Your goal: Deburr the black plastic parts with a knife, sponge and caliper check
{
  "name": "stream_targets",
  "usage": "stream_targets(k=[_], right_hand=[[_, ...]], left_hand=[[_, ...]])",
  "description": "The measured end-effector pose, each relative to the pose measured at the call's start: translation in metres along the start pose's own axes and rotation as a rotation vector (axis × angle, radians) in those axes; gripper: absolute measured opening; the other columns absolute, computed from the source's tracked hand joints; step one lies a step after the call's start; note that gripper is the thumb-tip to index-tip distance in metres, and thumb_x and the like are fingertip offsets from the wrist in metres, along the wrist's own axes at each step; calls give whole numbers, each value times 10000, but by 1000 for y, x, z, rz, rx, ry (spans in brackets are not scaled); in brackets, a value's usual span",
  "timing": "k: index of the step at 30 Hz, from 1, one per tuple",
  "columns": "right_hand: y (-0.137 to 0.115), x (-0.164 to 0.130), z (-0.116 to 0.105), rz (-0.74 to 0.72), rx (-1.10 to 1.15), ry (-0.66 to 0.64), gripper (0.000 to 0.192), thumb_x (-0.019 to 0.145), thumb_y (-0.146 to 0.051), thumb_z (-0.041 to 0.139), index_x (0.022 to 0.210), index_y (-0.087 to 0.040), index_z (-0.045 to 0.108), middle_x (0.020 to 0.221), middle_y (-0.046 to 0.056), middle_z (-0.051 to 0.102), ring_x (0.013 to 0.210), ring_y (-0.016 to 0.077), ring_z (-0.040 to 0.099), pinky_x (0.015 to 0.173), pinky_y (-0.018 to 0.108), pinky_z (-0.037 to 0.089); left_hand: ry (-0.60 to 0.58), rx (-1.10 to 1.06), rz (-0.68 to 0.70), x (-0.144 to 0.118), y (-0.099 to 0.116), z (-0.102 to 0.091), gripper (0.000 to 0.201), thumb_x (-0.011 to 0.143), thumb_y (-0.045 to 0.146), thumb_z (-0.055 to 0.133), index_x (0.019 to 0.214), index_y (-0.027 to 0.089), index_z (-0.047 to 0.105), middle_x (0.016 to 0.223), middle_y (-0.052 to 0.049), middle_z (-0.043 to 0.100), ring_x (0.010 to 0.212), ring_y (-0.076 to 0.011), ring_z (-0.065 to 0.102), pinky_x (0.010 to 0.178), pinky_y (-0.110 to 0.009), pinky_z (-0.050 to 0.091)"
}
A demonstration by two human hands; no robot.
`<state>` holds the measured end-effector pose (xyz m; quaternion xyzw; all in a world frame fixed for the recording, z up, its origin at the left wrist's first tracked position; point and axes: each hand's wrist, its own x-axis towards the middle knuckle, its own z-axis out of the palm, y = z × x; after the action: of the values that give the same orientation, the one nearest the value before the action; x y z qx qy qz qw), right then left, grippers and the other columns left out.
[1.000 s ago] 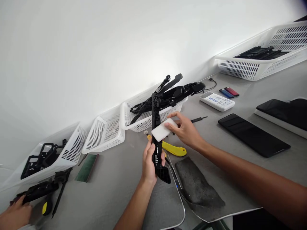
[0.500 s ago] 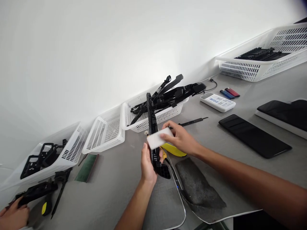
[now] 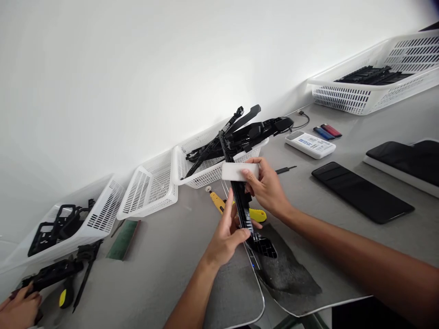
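My left hand grips a long black plastic part near its lower end and holds it tilted over the grey table. My right hand holds a white rectangular block pressed against the upper stretch of that part. Beneath the hands lie a yellow utility knife and a dark grey cloth. Right behind the part's upper end stands a white basket with more black plastic parts in it.
Two more white baskets stand at the left, one at the far right. Dark phones, a white device and a thin black tool lie on the right. Another person's hand holds a black part at bottom left.
My left hand shifted right and tilted the black part's lower end toward the cloth. The white block first slid down the part, then back up toward its top.
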<state>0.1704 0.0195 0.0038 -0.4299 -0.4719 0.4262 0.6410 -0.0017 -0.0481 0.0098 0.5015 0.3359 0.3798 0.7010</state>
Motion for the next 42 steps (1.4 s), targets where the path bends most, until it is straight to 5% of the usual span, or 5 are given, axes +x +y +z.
stream_targets(k=[7, 13, 21, 26, 42], right_hand=[[-9, 7, -7, -12, 40, -54, 429, 919, -603, 729, 1068, -225, 589, 779, -4, 659, 625, 163, 612, 545, 296, 517], [-15, -2, -2, 35, -18, -343, 372, 937, -574, 696, 980, -213, 613, 727, -12, 637, 622, 151, 551, 565, 280, 450], [-15, -9, 3, 107, -7, -287, 341, 939, -548, 663, 1006, -224, 576, 700, -49, 537, 575, 130, 487, 497, 246, 389], [-20, -2, -3, 164, -19, -491, 285, 895, -470, 709, 954, -210, 610, 778, -18, 584, 638, 135, 526, 534, 251, 440], [-17, -2, -1, 168, 81, -476, 365, 888, -537, 738, 985, -215, 596, 745, -36, 574, 593, 124, 525, 516, 252, 407]], left_hand=[[99, -4, 62, 4, -3, -4, 955, 941, 350, 781, 1719, 402, 230, 1593, -115, 559, 1114, -280, 748, 983, -420, 567], [311, -124, 154, 10, 5, -13, 690, 898, 380, 801, 1535, 262, 563, 1407, -100, 696, 1194, -294, 687, 1053, -416, 520], [107, -142, 32, 5, 4, -10, 783, 772, 275, 838, 1493, 244, 535, 1329, -113, 728, 1266, -352, 668, 1042, -494, 551], [184, -115, 69, 7, -2, -11, 937, 813, 285, 882, 1615, 300, 399, 1468, -109, 667, 1289, -320, 668, 1084, -486, 546], [313, -122, 133, 11, -7, -17, 702, 775, 238, 859, 1436, 274, 623, 1320, -62, 741, 1225, -269, 683, 1101, -412, 507]])
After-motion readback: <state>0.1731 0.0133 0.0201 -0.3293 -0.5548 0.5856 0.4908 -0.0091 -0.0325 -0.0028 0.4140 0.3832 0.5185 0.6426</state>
